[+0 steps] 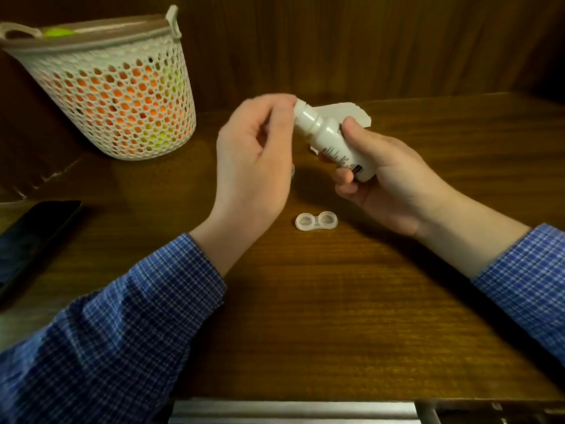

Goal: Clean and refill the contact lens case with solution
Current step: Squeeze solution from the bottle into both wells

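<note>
Blue checked sleeves (122,325) closest. Lens case (316,220) sits open on wooden table (336,316), 2 wells bare. My right hand (382,185) grips solution bottle (331,139) tilted; left hand (253,157) fingertips pinching its cap (301,107), kinda blurry.

The bottle (333,139) is white with dark print. The lens case (316,220) is clear. Both sleeves (128,316) are blue check. The surface (336,301) is dark brown woodgrain. The basket (116,99) is cream lattice over orange and yellow-green.
</note>
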`<state>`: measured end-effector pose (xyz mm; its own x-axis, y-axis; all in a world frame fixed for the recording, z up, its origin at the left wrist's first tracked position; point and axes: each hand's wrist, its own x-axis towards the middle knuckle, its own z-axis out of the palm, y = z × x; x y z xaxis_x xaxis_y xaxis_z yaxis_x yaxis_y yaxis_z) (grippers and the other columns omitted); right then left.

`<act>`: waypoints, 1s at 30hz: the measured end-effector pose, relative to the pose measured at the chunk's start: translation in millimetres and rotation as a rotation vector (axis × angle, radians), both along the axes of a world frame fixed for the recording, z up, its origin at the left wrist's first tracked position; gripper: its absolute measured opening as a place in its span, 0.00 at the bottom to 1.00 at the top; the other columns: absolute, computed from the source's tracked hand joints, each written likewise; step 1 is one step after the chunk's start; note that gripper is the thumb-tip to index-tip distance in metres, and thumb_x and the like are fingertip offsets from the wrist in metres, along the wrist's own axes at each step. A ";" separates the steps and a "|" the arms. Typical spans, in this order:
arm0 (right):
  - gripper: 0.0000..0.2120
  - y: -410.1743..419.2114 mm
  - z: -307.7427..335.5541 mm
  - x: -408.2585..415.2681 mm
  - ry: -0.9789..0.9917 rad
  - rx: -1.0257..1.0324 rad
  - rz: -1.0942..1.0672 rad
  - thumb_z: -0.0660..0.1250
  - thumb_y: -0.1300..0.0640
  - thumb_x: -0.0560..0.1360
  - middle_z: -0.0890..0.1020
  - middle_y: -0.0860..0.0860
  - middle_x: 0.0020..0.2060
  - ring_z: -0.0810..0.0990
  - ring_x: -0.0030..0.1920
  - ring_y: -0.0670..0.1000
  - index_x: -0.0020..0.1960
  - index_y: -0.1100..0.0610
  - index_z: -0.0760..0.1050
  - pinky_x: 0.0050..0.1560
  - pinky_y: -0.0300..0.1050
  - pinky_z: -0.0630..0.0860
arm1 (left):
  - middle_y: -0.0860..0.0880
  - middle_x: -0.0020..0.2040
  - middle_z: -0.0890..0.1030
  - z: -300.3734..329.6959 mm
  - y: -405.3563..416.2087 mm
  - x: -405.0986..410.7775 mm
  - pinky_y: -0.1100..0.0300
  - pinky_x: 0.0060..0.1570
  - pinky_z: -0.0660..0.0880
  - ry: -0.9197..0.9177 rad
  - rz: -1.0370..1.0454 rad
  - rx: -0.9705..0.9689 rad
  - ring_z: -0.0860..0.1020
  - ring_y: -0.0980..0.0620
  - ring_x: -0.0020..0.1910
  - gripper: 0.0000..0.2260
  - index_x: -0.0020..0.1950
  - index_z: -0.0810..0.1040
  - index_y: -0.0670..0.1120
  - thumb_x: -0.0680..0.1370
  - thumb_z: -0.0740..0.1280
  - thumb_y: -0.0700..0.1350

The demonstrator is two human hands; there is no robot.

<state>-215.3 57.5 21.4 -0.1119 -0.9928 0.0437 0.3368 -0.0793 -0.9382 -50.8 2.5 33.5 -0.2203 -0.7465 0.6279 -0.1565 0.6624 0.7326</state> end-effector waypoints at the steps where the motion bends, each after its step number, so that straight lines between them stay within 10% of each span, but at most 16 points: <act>1: 0.19 1.1 -0.6 1.4 0.091 -0.025 -0.039 0.64 0.48 0.83 0.81 0.55 0.48 0.73 0.31 0.46 0.64 0.62 0.78 0.32 0.37 0.69 | 0.52 0.49 0.80 -1.8 1.3 -0.4 0.70 0.40 0.75 -0.032 -0.017 0.013 0.77 0.61 0.42 0.12 0.64 0.80 0.44 0.86 0.59 0.44; 5: 0.15 6.0 -8.0 12.5 0.434 -0.144 -0.249 0.63 0.49 0.84 0.82 0.55 0.39 0.73 0.32 0.54 0.53 0.60 0.81 0.27 0.40 0.68 | 0.51 0.60 0.79 -3.8 4.9 -3.3 0.70 0.51 0.76 -0.087 -0.074 0.114 0.78 0.56 0.54 0.16 0.73 0.75 0.45 0.86 0.59 0.45; 18: 0.13 15.1 -13.8 4.4 0.667 -0.284 -0.333 0.62 0.49 0.84 0.81 0.59 0.42 0.78 0.34 0.56 0.56 0.57 0.79 0.29 0.45 0.74 | 0.56 0.58 0.75 5.4 11.2 -2.7 0.58 0.54 0.79 -0.176 -0.180 0.100 0.76 0.51 0.56 0.20 0.74 0.73 0.50 0.83 0.65 0.39; 25: 0.15 32.1 -0.4 -33.8 0.793 -0.452 -0.519 0.59 0.52 0.86 0.79 0.46 0.53 0.82 0.47 0.52 0.71 0.53 0.66 0.37 0.44 0.83 | 0.53 0.65 0.71 53.9 22.4 -66.9 0.62 0.59 0.69 -0.446 -0.152 -0.267 0.68 0.56 0.62 0.23 0.74 0.70 0.51 0.79 0.65 0.48; 30: 0.20 50.4 -2.6 -97.7 0.950 -0.212 -0.854 0.71 0.55 0.80 0.77 0.43 0.57 0.81 0.53 0.43 0.68 0.51 0.67 0.52 0.41 0.82 | 0.48 0.72 0.70 69.3 25.9 -138.8 0.59 0.60 0.64 -0.802 -0.261 -0.482 0.66 0.50 0.67 0.28 0.78 0.65 0.48 0.78 0.67 0.45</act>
